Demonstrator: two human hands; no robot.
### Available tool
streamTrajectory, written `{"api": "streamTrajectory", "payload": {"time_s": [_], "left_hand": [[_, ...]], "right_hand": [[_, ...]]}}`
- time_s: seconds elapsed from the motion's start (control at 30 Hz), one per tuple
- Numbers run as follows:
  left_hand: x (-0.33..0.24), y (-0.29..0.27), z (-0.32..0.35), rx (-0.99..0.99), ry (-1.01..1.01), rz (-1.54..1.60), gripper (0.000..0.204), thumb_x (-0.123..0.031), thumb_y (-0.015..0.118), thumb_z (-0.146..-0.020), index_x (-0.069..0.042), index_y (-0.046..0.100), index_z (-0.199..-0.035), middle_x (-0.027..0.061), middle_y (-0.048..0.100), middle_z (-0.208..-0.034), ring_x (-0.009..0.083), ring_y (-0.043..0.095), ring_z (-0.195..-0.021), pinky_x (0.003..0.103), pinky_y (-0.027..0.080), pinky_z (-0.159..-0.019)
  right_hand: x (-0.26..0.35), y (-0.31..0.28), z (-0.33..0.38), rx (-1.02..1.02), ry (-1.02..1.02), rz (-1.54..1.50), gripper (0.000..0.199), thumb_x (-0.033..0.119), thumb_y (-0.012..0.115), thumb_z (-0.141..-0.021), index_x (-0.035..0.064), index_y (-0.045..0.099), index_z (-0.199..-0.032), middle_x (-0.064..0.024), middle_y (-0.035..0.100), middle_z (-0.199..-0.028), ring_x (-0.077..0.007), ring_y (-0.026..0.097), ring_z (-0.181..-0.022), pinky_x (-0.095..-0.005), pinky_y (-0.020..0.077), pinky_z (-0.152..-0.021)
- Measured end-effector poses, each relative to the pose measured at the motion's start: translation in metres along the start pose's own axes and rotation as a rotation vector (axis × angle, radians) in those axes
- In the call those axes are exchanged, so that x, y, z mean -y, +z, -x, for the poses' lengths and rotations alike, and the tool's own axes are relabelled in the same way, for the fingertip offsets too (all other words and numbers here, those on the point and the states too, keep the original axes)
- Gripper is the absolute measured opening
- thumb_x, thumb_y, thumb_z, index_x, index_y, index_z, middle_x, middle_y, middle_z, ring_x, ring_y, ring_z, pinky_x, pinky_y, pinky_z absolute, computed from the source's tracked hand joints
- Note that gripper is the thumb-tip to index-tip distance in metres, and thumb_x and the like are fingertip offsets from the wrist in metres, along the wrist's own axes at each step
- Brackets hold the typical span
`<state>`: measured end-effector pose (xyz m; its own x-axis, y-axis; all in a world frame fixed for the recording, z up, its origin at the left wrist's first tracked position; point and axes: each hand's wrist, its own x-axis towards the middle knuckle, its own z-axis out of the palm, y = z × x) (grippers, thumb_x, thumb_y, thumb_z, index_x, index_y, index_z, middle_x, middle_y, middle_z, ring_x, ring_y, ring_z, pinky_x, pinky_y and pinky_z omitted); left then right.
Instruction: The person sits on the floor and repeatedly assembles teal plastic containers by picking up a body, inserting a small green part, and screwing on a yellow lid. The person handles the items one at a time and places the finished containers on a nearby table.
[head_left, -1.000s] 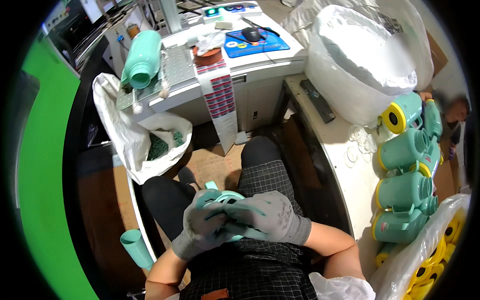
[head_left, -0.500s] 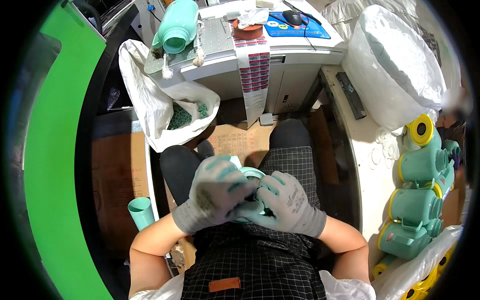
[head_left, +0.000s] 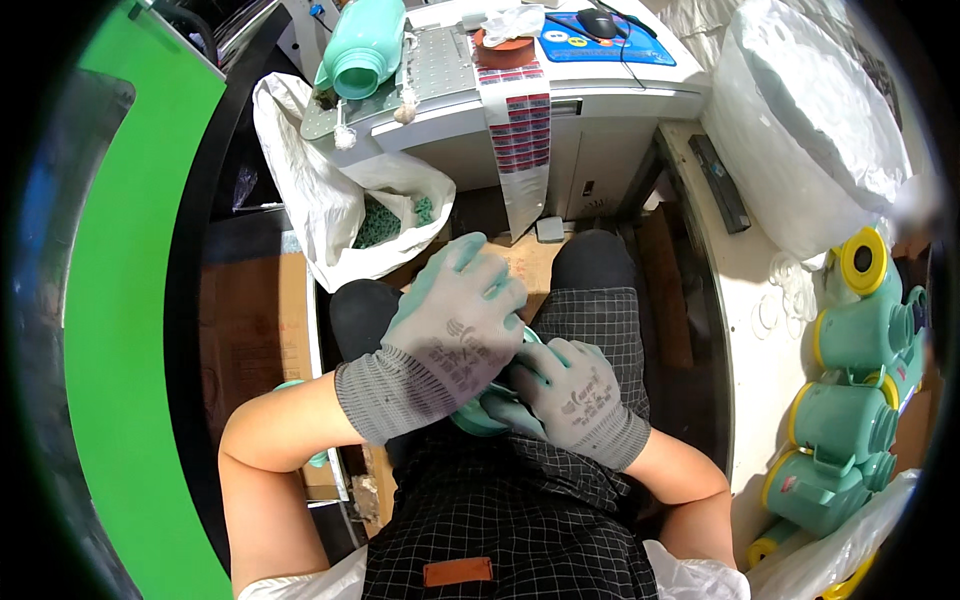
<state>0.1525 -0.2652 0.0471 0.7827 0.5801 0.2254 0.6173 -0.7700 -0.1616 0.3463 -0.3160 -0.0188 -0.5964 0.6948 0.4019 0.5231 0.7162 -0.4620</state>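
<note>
Both hands wear grey knit gloves with teal-coated fingers and meet over my lap. Between my knees rests a teal plastic jug [head_left: 480,418], mostly covered by the gloves, so only parts of its rim and side show. My right hand [head_left: 575,395] is closed on the right side of that jug, thumb toward me. Higher up, my left hand [head_left: 455,325] crosses above the jug's left side with its fingers bent; its palm side is hidden, and whatever it may hold cannot be made out.
A white sack [head_left: 315,200] holding teal scraps stands ahead on the left. Behind it, a desk carries another teal jug [head_left: 362,60], a label strip [head_left: 525,140] and a mouse [head_left: 597,23]. Teal jugs with yellow parts [head_left: 830,420] line the right bench, near a big white bag [head_left: 790,120].
My left hand has lifted and turned, its fingers now pointing away from me. My right hand stays at the jug. The view has shifted slightly.
</note>
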Motion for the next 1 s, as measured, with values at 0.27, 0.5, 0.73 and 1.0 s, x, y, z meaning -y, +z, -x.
{"api": "streamTrajectory", "payload": {"time_s": [0.27, 0.5, 0.73, 1.0], "left_hand": [[0.001, -0.003, -0.009, 0.186, -0.037, 0.121, 0.021, -0.018, 0.081, -0.061, -0.011, 0.069, -0.076, 0.0050, 0.060, -0.097, 0.0266, 0.059, -0.102, 0.044, 0.051, -0.094], [0.007, -0.008, -0.007, 0.362, 0.059, 0.260, 0.021, -0.019, 0.082, -0.065, -0.010, 0.070, -0.080, 0.0053, 0.061, -0.098, 0.0262, 0.059, -0.103, 0.042, 0.053, -0.092], [-0.001, -0.008, -0.006, 0.578, -0.173, 0.205, 0.024, -0.020, 0.080, -0.073, -0.010, 0.071, -0.093, 0.0072, 0.062, -0.103, 0.0253, 0.065, -0.096, 0.038, 0.056, -0.082], [-0.009, 0.095, 0.054, 0.124, -0.488, 1.080, 0.060, -0.036, 0.082, -0.086, -0.002, 0.058, -0.128, 0.0223, 0.058, -0.122, 0.0402, 0.059, -0.115, 0.045, 0.050, -0.098]], "right_hand": [[-0.005, 0.000, 0.003, -0.062, -0.066, -0.025, 0.034, 0.042, 0.082, -0.080, 0.0098, 0.070, -0.079, -0.0058, 0.064, -0.094, -0.0238, 0.065, -0.076, -0.0379, 0.0512, -0.064], [-0.002, 0.001, 0.003, -0.108, -0.089, -0.079, 0.034, 0.041, 0.082, -0.079, 0.0109, 0.066, -0.075, -0.0051, 0.062, -0.087, -0.0235, 0.063, -0.073, -0.0384, 0.0502, -0.061], [0.000, 0.005, 0.001, -0.166, -0.085, -0.080, 0.040, 0.042, 0.087, -0.073, 0.0106, 0.062, -0.072, -0.0048, 0.060, -0.082, -0.0231, 0.060, -0.069, -0.0376, 0.0480, -0.058], [-0.018, -0.015, 0.089, -0.408, 0.104, -0.228, 0.049, 0.033, 0.092, -0.068, 0.0071, 0.064, -0.099, -0.0118, 0.067, -0.098, -0.0249, 0.069, -0.088, -0.0399, 0.0577, -0.073]]}}
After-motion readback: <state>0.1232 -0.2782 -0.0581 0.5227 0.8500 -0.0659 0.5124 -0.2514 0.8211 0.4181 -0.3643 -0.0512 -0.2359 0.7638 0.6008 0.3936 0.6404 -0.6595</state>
